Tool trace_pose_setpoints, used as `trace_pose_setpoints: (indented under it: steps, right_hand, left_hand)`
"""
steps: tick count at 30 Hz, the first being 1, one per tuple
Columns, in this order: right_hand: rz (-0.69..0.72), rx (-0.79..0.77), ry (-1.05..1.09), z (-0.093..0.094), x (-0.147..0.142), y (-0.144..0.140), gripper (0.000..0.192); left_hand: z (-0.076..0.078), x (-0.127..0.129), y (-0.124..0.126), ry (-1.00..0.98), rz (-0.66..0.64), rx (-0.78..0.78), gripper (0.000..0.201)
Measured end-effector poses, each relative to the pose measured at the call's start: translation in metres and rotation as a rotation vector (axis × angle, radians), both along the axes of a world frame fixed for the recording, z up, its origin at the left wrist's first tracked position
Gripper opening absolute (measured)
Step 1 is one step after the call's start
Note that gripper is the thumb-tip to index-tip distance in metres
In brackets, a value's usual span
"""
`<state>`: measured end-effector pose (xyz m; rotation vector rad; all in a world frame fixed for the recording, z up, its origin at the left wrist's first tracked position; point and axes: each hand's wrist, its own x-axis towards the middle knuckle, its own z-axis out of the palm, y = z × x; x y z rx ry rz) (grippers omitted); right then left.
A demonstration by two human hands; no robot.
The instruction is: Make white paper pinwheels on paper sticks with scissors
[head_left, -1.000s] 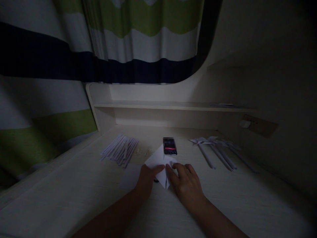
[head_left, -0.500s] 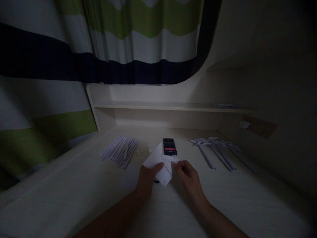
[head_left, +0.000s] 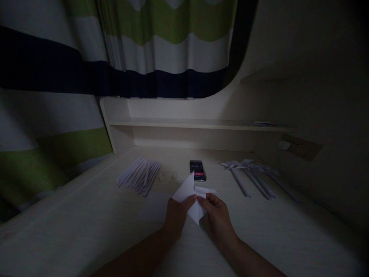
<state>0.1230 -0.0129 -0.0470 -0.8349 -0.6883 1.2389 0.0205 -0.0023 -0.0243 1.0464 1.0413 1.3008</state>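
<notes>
1. Paper sticks (head_left: 139, 176): a bundle toward the counter's (head_left: 86, 238) back left corner, side by side, probably for easy picking.
2. Flat sheet (head_left: 152, 207): just beside your left grip, perhaps kept within reach.
3. Small pale bits (head_left: 167, 177): loose, between the sticks and the phone.
4. Left grip (head_left: 175, 213): yours, closed on the folded paper, thumb on top, seemingly steadying it.
5. Folded paper (head_left: 185, 190): between your grips, midway between the counter's side edges.
6. Phone (head_left: 197, 170): beyond the paper, toward the back edge, screen up, apparently for viewing; red bar, text unreadable, no brand legible.
7. Right grip (head_left: 217, 213): yours, pinching the paper's near right part, likely pressing a fold.
8. Paper pinwheels (head_left: 245, 177): toward the back right corner, seemingly set apart.
</notes>
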Motion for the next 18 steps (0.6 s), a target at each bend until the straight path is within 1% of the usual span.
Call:
trace_pose_setpoints:
  steps: [4,8,12,13,15,16,18]
  right_hand:
    - [-0.016,-0.028,-0.014,-0.001,-0.001,0.0,0.016]
    - [-0.012,-0.038,-0.023,0.005,0.002,-0.002,0.016]
    - [-0.006,-0.058,-0.06,0.012,0.011,0.0,0.019]
    - [0.0,-0.062,-0.082,0.013,0.014,0.001,0.018]
    - [0.024,-0.076,-0.146,0.013,0.019,0.004,0.016]
    - [0.044,-0.088,-0.184,0.013,0.021,0.006,0.016]
    - [0.095,-0.108,-0.255,0.011,0.023,0.009,0.016]
  left_hand:
    - [0.001,0.0,-0.002,-0.011,-0.006,-0.036,0.028]
    - [-0.001,-0.001,-0.001,-0.05,-0.048,-0.013,0.03]
    - [0.002,-0.009,0.009,-0.147,-0.078,0.082,0.034]
    - [0.004,-0.012,0.013,-0.184,-0.063,0.098,0.036]
    - [0.008,-0.018,0.02,-0.204,-0.049,0.078,0.043]
    - [0.01,-0.02,0.023,-0.198,-0.067,0.055,0.048]
    - [0.012,-0.023,0.027,-0.155,-0.158,0.005,0.055]
